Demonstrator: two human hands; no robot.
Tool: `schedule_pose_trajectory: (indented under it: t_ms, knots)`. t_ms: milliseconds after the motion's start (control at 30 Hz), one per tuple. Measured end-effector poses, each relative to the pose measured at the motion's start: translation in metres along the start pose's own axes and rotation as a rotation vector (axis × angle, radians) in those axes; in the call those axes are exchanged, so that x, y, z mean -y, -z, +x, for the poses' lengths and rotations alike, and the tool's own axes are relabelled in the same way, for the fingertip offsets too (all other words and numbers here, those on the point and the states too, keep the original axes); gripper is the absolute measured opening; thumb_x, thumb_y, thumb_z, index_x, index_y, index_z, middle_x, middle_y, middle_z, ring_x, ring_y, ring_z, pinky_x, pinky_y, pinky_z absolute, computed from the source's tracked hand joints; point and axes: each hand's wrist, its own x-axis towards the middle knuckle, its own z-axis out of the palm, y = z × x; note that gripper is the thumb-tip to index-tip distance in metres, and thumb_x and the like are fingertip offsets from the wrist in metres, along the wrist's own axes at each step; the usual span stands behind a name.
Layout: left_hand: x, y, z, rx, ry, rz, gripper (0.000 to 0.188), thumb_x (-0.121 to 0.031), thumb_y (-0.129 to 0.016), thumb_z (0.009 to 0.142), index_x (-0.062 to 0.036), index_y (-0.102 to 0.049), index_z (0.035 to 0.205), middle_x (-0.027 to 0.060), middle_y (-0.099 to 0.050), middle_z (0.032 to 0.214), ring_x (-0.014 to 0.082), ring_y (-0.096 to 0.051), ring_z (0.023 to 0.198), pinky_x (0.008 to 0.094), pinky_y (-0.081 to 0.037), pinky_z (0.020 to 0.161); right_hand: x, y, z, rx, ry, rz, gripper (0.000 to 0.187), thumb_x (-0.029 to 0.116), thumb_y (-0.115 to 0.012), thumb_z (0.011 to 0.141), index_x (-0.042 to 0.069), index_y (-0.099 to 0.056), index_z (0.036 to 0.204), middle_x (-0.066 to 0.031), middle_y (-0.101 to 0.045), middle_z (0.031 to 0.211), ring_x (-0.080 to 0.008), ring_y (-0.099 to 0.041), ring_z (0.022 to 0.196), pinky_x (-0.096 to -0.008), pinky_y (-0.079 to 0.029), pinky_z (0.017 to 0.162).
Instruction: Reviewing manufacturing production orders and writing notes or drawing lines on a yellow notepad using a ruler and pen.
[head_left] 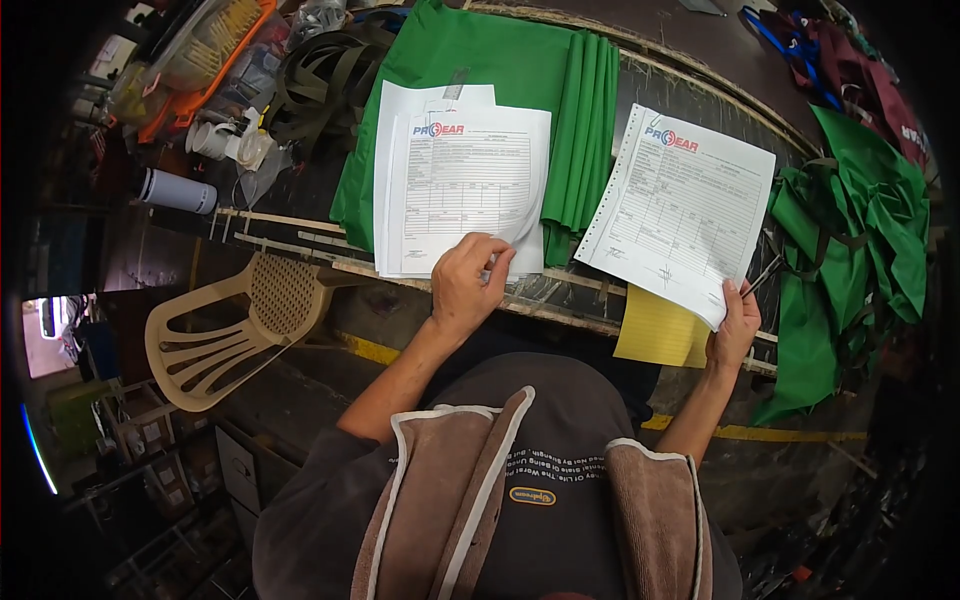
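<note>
A stack of white printed forms (465, 175) lies on folded green fabric (470, 45). My left hand (470, 282) is at the lower edge of this stack, thumb and fingers closed on the top sheet's curled lower right corner. To the right, my right hand (738, 322) grips the lower right corner of a second set of forms (685, 200), which has punched holes down its left edge and a paper clip at the top. This set lies tilted, its lower corner bent down. Yellow lined paper (660, 330) shows beneath it. A thin dark object (765, 275) sticks out beside my right hand; its kind is unclear.
Crumpled green fabric (805, 330) with dark straps hangs over the table's right side. Maroon fabric (855, 60) lies behind it. At left are dark webbing straps (325, 85), an orange-rimmed bin (205, 75) and a pale cylinder (178, 190). A beige plastic chair (235, 335) stands by the table.
</note>
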Motion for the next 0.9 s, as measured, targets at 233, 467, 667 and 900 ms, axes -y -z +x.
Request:
schedule_pose_trajectory:
  t_ms: [233, 467, 667, 900]
  knots:
    - [0.006, 0.007, 0.003, -0.084, 0.078, -0.048, 0.013, -0.001, -0.077, 0.094, -0.0035, -0.073, 0.107, 0.0107, -0.073, 0.092, 0.0218, -0.069, 0.067, 0.035, -0.054, 0.056, 0.0, 0.0, 0.001, 0.005, -0.002, 0.0, 0.023, 0.01, -0.068, 0.11, -0.006, -0.073, 0.125, -0.0123, -0.08, 0.116, -0.0132, -0.073, 0.099, -0.0266, -0.057, 0.089]
    - [0.007, 0.005, 0.003, -0.106, 0.069, -0.063, 0.013, -0.001, -0.077, 0.095, -0.0023, -0.072, 0.108, 0.0111, -0.075, 0.09, 0.0206, -0.07, 0.066, 0.0344, -0.054, 0.056, 0.002, -0.005, 0.0, -0.009, -0.004, -0.002, 0.022, 0.01, -0.069, 0.11, -0.007, -0.073, 0.124, -0.0122, -0.08, 0.116, -0.0128, -0.073, 0.098, -0.0261, -0.057, 0.088]
    - [0.012, 0.007, 0.003, -0.127, 0.06, -0.076, 0.013, 0.0, -0.077, 0.096, -0.0016, -0.073, 0.109, 0.0112, -0.075, 0.088, 0.0195, -0.07, 0.066, 0.0334, -0.054, 0.059, 0.002, -0.005, 0.0, -0.01, 0.004, 0.002, 0.02, 0.01, -0.069, 0.11, -0.006, -0.074, 0.123, -0.0115, -0.08, 0.115, -0.0121, -0.072, 0.097, -0.026, -0.057, 0.088]
    - [0.015, 0.03, 0.015, -0.239, 0.113, -0.078, 0.011, -0.003, -0.076, 0.099, 0.0003, -0.074, 0.109, 0.0111, -0.075, 0.087, 0.0169, -0.07, 0.068, 0.0328, -0.055, 0.062, 0.004, -0.006, -0.001, -0.009, 0.0, 0.002, 0.02, 0.01, -0.07, 0.109, -0.005, -0.074, 0.122, -0.011, -0.079, 0.115, -0.0121, -0.072, 0.097, -0.026, -0.057, 0.088]
